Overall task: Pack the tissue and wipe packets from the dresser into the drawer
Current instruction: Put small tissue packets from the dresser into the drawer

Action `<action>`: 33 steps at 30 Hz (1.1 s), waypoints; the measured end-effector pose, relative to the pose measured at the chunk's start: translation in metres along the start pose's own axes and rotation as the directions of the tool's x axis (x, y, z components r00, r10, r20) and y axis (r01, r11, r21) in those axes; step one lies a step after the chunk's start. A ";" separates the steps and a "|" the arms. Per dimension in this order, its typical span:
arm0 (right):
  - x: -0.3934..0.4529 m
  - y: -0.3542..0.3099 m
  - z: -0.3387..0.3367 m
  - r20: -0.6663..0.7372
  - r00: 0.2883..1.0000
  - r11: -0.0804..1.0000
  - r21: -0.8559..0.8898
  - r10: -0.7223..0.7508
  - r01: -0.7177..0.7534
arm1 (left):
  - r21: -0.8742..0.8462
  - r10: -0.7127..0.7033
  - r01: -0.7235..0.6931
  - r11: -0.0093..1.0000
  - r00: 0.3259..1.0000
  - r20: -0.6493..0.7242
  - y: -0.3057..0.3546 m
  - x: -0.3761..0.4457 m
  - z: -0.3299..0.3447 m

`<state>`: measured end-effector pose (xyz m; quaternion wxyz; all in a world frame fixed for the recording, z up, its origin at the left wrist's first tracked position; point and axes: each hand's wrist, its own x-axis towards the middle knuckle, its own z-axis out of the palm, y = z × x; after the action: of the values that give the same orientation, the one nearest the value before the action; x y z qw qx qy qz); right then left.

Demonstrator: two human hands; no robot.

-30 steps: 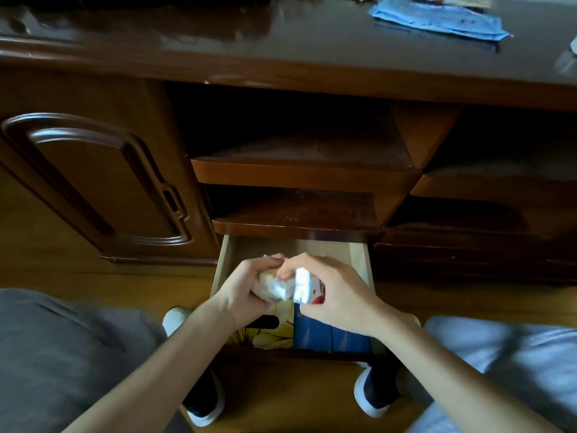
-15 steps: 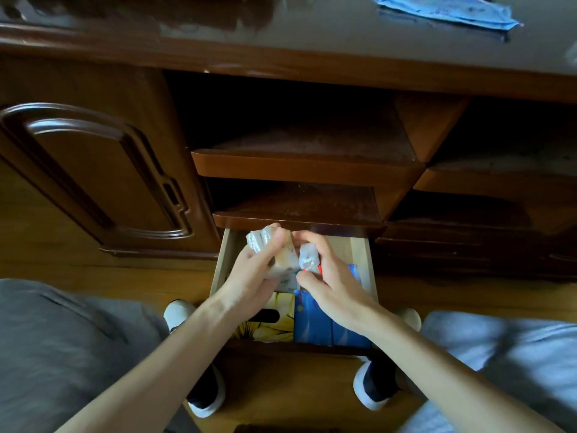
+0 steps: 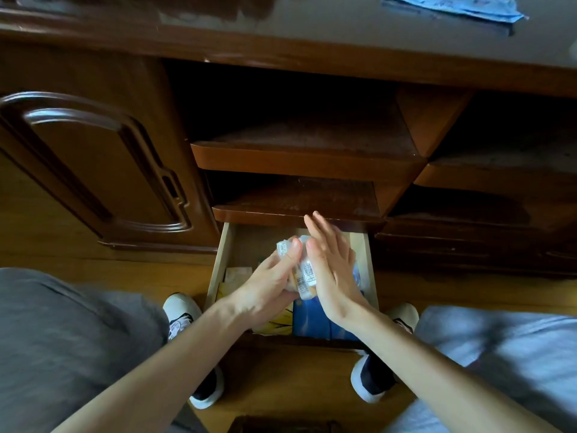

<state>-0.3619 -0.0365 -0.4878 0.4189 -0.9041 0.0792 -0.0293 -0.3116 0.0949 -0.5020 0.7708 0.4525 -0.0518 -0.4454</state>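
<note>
The bottom drawer (image 3: 220, 260) of the dark wooden dresser (image 3: 281, 54) is pulled out between my feet. Over it, my left hand (image 3: 265, 285) grips several small white wipe packets (image 3: 304, 273) as a bunch. My right hand (image 3: 331, 270) presses flat against the bunch's right side, fingers straight and pointing up. Inside the drawer lie a blue packet (image 3: 312, 320), a yellow packet (image 3: 274, 323) and a pale packet (image 3: 237, 275), partly hidden by my hands. A blue tissue packet (image 3: 452, 7) lies on the dresser top at the far right.
Two open shelves (image 3: 299, 157) sit above the drawer, the lower shelf edge (image 3: 293, 215) just beyond my fingertips. A closed cabinet door (image 3: 93, 170) is to the left. My knees and shoes (image 3: 181, 310) flank the drawer on the wooden floor.
My right hand has opened from pinching the packets to a flat palm against them. The bunch now stands more upright over the drawer, and the camera has tilted down slightly.
</note>
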 end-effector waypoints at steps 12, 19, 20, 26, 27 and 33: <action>0.009 0.015 -0.026 0.204 0.927 0.947 0.001 -0.314 0.321 | 0.033 -0.086 0.084 0.996 0.994 0.061 0.017 -0.011 0.002; 0.014 0.009 -0.036 0.241 0.930 0.959 0.025 -0.278 0.281 | 0.091 -0.147 0.137 0.986 0.982 0.115 0.015 -0.008 -0.001; 0.014 0.009 -0.036 0.284 0.925 0.966 0.025 -0.252 0.256 | 0.089 -0.153 0.143 0.986 0.981 0.117 0.013 -0.008 -0.001; 0.015 0.009 -0.032 0.223 0.928 0.951 -0.013 -0.297 0.308 | 0.176 -0.131 0.119 0.977 0.990 0.059 0.012 -0.005 -0.008; 0.018 0.011 -0.034 0.202 0.930 0.939 -0.094 -0.306 0.330 | 0.225 -0.120 0.118 0.967 0.993 -0.004 0.015 -0.002 -0.009; 0.024 0.021 -0.035 0.261 0.926 0.913 -0.237 -0.271 0.334 | 0.440 -0.047 0.106 0.892 0.989 -0.143 0.017 0.002 -0.016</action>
<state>-0.3446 -0.0805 -0.4811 0.2850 -0.9524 -0.1066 0.0187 -0.2916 0.1067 -0.4992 0.6300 0.6466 -0.0847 -0.4217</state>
